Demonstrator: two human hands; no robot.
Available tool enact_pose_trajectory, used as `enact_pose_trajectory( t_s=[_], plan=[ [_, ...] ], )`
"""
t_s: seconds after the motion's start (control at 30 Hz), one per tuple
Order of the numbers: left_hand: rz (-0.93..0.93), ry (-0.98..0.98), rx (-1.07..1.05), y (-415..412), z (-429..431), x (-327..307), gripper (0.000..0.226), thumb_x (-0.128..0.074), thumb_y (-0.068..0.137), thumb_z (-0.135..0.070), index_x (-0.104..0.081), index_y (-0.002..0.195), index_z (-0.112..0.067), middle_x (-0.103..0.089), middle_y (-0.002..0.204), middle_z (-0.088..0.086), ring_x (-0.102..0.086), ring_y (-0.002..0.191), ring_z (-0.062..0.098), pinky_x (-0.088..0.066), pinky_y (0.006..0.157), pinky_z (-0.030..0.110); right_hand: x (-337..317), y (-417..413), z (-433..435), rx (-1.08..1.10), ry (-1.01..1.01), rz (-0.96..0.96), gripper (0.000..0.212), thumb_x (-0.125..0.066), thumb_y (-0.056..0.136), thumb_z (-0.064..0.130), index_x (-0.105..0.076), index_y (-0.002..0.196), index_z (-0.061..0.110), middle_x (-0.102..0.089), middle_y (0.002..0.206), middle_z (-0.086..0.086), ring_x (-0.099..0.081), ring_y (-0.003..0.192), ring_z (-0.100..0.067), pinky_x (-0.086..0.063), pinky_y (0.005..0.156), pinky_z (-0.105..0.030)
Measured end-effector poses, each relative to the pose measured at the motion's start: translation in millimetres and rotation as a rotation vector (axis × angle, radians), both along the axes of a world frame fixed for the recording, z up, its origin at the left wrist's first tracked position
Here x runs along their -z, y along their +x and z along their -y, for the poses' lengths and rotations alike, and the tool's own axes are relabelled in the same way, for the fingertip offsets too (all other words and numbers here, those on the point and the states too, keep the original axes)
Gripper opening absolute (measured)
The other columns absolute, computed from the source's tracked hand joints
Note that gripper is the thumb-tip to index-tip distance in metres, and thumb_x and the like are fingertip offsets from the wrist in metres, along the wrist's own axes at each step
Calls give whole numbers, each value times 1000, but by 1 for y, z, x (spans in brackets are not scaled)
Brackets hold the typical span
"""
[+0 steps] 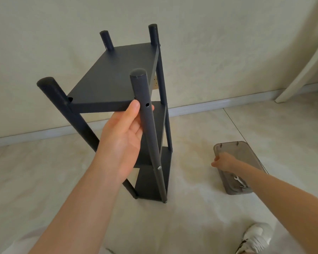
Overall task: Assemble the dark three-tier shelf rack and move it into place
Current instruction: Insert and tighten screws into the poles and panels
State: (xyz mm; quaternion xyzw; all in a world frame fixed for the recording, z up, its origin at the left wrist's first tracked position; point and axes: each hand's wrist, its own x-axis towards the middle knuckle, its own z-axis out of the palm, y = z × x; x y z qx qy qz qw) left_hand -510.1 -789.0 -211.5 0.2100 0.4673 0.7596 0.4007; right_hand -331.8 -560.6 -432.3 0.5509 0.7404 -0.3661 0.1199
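Rack [117, 85] stands upright on the floor [191, 226] dead ahead, long axis vertical; left hand [125, 132] wraps its near post [154, 143] at top-shelf height (nearer hand), right hand [223, 162] well apart, apparently gripping the bin [239, 190] rim.

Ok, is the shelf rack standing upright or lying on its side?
Upright. The rack stands on its posts on the floor, left hand gripping one post.

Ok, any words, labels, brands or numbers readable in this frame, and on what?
None readable. The dark metal three-tier shelf rack and the translucent grey plastic box show no print; the dark marks on the white shoe are too blurred to read.
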Motion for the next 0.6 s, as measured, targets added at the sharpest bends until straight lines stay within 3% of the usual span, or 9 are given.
enact_pose_trajectory(
  t_s=[0.07,0.1,0.2,0.3,0.4,0.6],
  plan=[
    [-8,-10,-3,0,0,0,46,-64,78,-34,-60,122,-22,-73,121,-4,-70,111,12,-54,91,25,17,9,-3,-8,71,89,19,-53,99,21,-54,95,3,-66,112,-20,-64,103,-32,-37,68,-27],
    [-7,-16,-3,0,-1,0,47,-64,77,-34,-60,122,-22,-73,121,-4,-70,111,11,-52,93,26,24,12,-6,7,77,109,27,-53,100,23,-54,111,-2,-64,119,-21,-62,108,-33,-43,71,-29],
    [-6,-17,-10,0,-1,-1,49,-63,76,-35,-60,123,-21,-72,124,-3,-69,112,11,-50,96,28,41,17,-5,48,43,185,56,-46,104,29,-32,143,-9,-52,136,-19,-56,121,-30,-46,91,-31],
    [-10,-16,-13,1,-1,-1,49,-62,76,-35,-60,123,-21,-71,125,-2,-69,112,11,-49,97,29,59,17,2,18,17,220,64,-40,106,33,-17,148,-10,-36,150,-20,-46,133,-30,-41,101,-31],
    [-13,1,-16,1,-2,1,47,-63,78,-34,-61,123,-21,-72,125,-3,-69,114,12,-49,98,28,70,18,7,0,-3,270,65,-39,107,26,-7,148,-12,-34,152,-23,-44,136,-32,-41,105,-33],
    [-4,1,-21,2,-1,0,49,-63,78,-34,-60,124,-20,-72,124,-3,-69,114,12,-50,99,28,77,20,17,-33,96,300,56,-44,98,0,-17,146,-7,-45,139,-25,-51,124,-39,-47,96,-41]
  ],
)
